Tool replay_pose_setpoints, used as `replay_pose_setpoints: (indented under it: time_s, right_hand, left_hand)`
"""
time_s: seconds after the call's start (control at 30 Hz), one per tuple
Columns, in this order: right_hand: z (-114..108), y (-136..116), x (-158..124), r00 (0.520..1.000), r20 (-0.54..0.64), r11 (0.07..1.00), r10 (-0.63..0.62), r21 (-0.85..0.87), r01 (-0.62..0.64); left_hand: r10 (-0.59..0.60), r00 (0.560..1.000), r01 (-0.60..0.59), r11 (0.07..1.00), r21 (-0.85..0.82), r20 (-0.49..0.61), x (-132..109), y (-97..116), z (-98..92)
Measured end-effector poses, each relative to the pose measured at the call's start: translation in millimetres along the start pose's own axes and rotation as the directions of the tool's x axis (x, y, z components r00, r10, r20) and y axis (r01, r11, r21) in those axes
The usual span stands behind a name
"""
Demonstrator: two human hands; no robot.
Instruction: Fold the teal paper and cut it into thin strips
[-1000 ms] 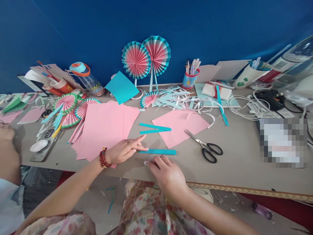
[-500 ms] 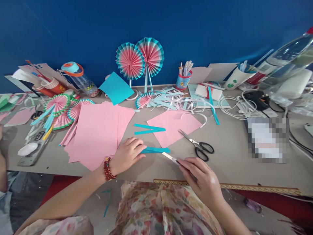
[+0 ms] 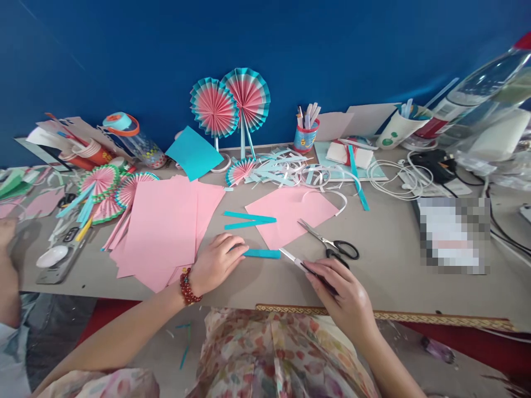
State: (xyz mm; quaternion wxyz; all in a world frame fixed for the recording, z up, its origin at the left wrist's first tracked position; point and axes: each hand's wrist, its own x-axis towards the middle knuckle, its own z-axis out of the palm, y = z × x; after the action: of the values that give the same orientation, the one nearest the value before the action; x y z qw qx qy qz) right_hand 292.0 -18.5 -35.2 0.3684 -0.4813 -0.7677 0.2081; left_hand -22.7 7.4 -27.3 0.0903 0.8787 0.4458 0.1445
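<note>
My left hand (image 3: 219,261) lies closed over the left end of a folded blue paper strip (image 3: 262,254), pressing it to the table. In my right hand (image 3: 343,294) is a utility knife (image 3: 299,263), its blade out and its tip by the strip's right end. Two more blue strips (image 3: 249,219) form a narrow V above, partly across a pink paper sheet (image 3: 292,213). Black-handled scissors (image 3: 332,243) rest open just beyond my right hand, one handle partly hidden by it.
Pink paper sheets (image 3: 164,229) are stacked on the left, beside folded paper fans (image 3: 99,182). Two upright fans (image 3: 246,102) lean against the blue wall. Paper scraps (image 3: 286,168), a pen cup (image 3: 306,137) and white cables (image 3: 398,179) line the back. Another person's hand (image 3: 6,235) shows at far left.
The knife tip has risen slightly to the end of the blue strip. The strip's two layers now look lined up, where their ends stood apart before. The view has shifted a little.
</note>
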Motion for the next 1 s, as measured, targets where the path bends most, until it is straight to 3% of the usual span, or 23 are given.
replay_pose_setpoints:
  time_s: [0.3,0.57,0.73,0.8,0.9,1.0]
  right_hand:
    - [2,3,-3,1.000,0.001,1.000,0.015,0.009,-0.015]
    - [3,4,-3,1.000,0.008,0.999,0.026,0.022,-0.026]
    - [2,2,-2,1.000,0.002,0.999,0.025,0.042,-0.025]
    - [2,2,-2,1.000,0.005,0.999,0.031,0.044,-0.031]
    - [3,3,-3,0.999,0.011,0.998,0.047,0.038,-0.047]
    - [3,3,-4,0.999,0.006,0.998,0.051,0.026,-0.051]
  left_hand:
    - [0.031,0.998,-0.030,1.000,0.007,-0.056,9,0,-5.3]
    - [-0.168,0.982,0.151,0.970,-0.190,-0.080,21,-12,-16.3]
    - [-0.109,0.971,0.119,0.992,0.036,-0.214,40,-30,-27.6]
    - [-0.049,0.983,0.067,0.993,0.094,-0.178,43,-25,-28.6]
    - [0.081,0.996,-0.081,0.996,0.034,0.025,37,-8,-23.1]
    - [0.113,0.988,-0.114,0.993,0.011,0.104,28,4,-13.6]
